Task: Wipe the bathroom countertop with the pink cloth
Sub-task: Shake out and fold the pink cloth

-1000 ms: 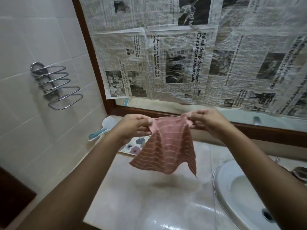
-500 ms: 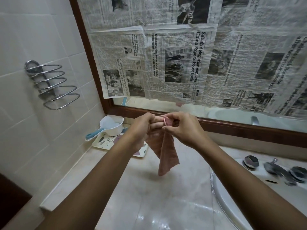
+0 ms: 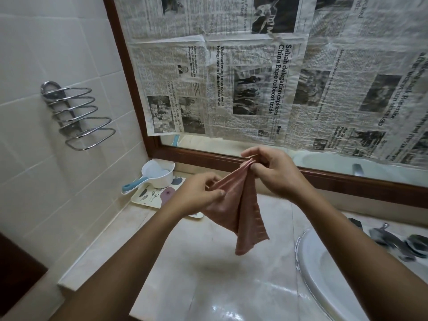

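Note:
The pink cloth (image 3: 245, 212) with pale stripes hangs folded in the air above the beige marble countertop (image 3: 208, 281). My right hand (image 3: 273, 172) pinches its gathered top corners, up near the mirror frame. My left hand (image 3: 199, 193) pinches the cloth's left edge lower down. The cloth's bottom corner dangles clear of the counter, casting a shadow on it.
A white scoop with a blue handle (image 3: 155, 174) sits on a flowered tray (image 3: 152, 195) at the back left corner. The white sink (image 3: 328, 281) lies to the right, with dark tap fittings (image 3: 393, 242) behind it. Newspaper covers the mirror (image 3: 254, 77). A wire rack (image 3: 76, 117) hangs on the left wall.
The cloth was spread between both hands, then its corners were brought together. Now my left hand has slid down and left along the edge while my right hand keeps the top.

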Demonstrator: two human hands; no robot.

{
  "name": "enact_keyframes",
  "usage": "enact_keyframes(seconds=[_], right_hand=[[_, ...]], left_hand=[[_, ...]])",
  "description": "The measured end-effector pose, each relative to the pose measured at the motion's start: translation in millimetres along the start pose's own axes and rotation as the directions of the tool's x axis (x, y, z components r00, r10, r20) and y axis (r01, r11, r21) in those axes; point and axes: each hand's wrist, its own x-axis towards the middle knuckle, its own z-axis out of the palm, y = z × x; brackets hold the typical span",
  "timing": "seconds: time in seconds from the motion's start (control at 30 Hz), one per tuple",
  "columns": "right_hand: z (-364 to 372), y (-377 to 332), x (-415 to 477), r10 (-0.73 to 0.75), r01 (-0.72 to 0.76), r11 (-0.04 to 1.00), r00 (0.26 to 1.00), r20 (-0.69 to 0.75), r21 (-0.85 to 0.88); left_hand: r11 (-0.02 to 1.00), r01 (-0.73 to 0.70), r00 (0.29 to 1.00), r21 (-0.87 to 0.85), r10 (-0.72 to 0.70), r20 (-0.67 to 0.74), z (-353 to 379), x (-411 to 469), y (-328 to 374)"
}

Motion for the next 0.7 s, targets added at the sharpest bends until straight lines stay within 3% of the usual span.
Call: enact_keyframes(seconds=[0.07, 0.2, 0.57, 0.7], right_hand=[[-6.3, 4.0, 0.4, 0.025, -0.025, 0.999, 1.000, -0.005, 0.042], [-21.2, 14.2, -1.8, 0.063, -0.061, 0.996, 0.998, -0.019, 0.063], [-36.8, 35.5, -10.0, 0.170, -0.187, 0.968, 0.979, 0.111, 0.168], [-33.5, 37.5, -8.6, 0.189, -0.222, 0.944, 0.970, 0.152, 0.246]], left_hand=[[0.999, 0.016, 1.000, 0.035, -0.017, 0.024, 3.1, -0.7, -6.5], [0.989, 0.067, 0.997, -0.131, -0.063, 0.036, -7.5, 1.1, -15.9], [0.924, -0.020, 0.996, -0.381, 0.052, 0.074, -60.6, -2.3, -31.1], [0.922, 0.035, 0.974, -0.385, 0.054, 0.219, -62.4, -9.1, -35.7]])
